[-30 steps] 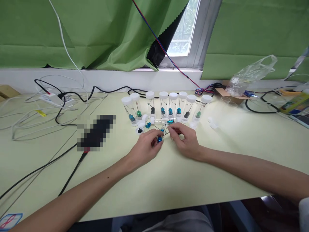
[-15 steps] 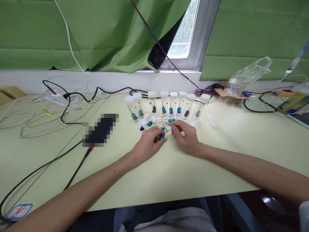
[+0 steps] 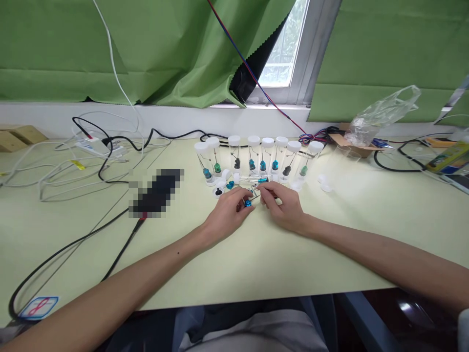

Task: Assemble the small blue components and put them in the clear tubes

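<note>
My left hand is closed, thumb and fingers around a small shiny blue plastic piece. From that piece a thin metal rod runs toward my right hand, whose fingers are pinched at the rod's end. The exact grip there is too small to see. Just beyond my fingers, a clear tube lies on its side with a blue piece inside. Another blue piece rests beside it. A white cap with a black centre lies left of my left hand.
Behind my hands stands a row of several clear white-capped tubes, holding coloured pieces on wires. White caps lie to the right. Cables and a power strip occupy the left, near a blurred dark object. A cardboard box holds a plastic bag.
The view has shifted slightly, moving the scene a little right and up. The blue piece in my left hand shows at a slightly different angle; both hands keep their grip.
</note>
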The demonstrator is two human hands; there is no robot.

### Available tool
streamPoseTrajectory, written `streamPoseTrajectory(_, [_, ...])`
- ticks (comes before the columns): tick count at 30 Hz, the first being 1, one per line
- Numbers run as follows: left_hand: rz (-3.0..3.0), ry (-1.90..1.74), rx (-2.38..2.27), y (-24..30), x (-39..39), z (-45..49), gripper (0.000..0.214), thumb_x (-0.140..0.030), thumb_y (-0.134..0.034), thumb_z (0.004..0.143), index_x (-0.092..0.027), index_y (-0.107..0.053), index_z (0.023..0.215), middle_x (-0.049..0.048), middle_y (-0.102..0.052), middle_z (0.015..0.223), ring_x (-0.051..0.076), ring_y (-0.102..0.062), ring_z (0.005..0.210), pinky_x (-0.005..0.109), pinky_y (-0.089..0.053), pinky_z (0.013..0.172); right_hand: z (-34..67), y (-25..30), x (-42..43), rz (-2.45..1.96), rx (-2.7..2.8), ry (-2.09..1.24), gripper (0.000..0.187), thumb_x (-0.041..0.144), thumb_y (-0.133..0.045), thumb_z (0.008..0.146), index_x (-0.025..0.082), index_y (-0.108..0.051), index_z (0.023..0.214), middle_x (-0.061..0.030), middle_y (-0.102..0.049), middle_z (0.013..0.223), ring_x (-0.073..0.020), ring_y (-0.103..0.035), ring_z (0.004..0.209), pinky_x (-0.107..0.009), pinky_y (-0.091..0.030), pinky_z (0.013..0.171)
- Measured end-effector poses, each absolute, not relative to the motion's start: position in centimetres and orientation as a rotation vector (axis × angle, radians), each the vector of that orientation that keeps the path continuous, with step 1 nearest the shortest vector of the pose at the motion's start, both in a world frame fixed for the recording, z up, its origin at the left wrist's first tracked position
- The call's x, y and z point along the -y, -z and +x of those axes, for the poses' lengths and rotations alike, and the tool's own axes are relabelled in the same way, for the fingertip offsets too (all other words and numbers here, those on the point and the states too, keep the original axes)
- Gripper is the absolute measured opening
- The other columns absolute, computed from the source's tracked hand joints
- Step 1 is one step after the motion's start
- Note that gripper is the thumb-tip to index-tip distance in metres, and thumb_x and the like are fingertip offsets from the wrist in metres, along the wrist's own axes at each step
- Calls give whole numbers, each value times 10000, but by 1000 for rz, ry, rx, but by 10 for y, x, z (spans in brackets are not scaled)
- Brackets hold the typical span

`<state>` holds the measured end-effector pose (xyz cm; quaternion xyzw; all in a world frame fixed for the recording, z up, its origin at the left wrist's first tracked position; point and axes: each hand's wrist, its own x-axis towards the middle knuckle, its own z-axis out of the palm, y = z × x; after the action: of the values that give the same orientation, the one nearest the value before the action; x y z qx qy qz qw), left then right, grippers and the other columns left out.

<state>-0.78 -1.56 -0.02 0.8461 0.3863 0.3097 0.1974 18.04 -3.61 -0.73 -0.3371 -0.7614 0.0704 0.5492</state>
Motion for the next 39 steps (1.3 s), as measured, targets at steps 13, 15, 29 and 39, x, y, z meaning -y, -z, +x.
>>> streamPoseTrajectory(13, [2373, -818, -1071, -4, 16, -4, 58, -219, -648, 873, -189, -657, 922, -1, -574, 832, 122, -535, 674, 278, -434, 626, 180, 8, 34, -778, 1840, -147, 153, 207, -460, 1007, 202, -612, 991, -30, -667, 803, -116, -596, 630, -251, -509, 603])
streamPoseTrajectory(15, [2373, -812, -1070, -4, 16, -4, 50, -220, -645, 876, -190, -659, 913, 1, -570, 835, 123, -534, 676, 279, -433, 627, 181, 8, 34, -774, 1842, -126, 151, 206, -463, 1006, 203, -613, 986, -29, -666, 798, -119, -598, 639, -252, -509, 606])
streamPoseTrajectory(29, [2372, -830, -1075, -3, 16, -5, 69, -255, -647, 889, -196, -671, 915, 14, -591, 891, 135, -551, 715, 290, -444, 667, 182, 8, 33, -805, 1819, -23, 127, 179, -496, 985, 202, -618, 957, -30, -677, 793, -126, -585, 641, -264, -494, 604])
streamPoseTrajectory(39, [2390, -829, -1033, -4, 17, -5, 83, -264, -632, 902, -192, -672, 891, 13, -585, 886, 132, -549, 722, 290, -450, 693, 182, 8, 34, -818, 1851, -84, 138, 202, -480, 998, 201, -618, 992, -35, -671, 807, -131, -600, 659, -266, -496, 612])
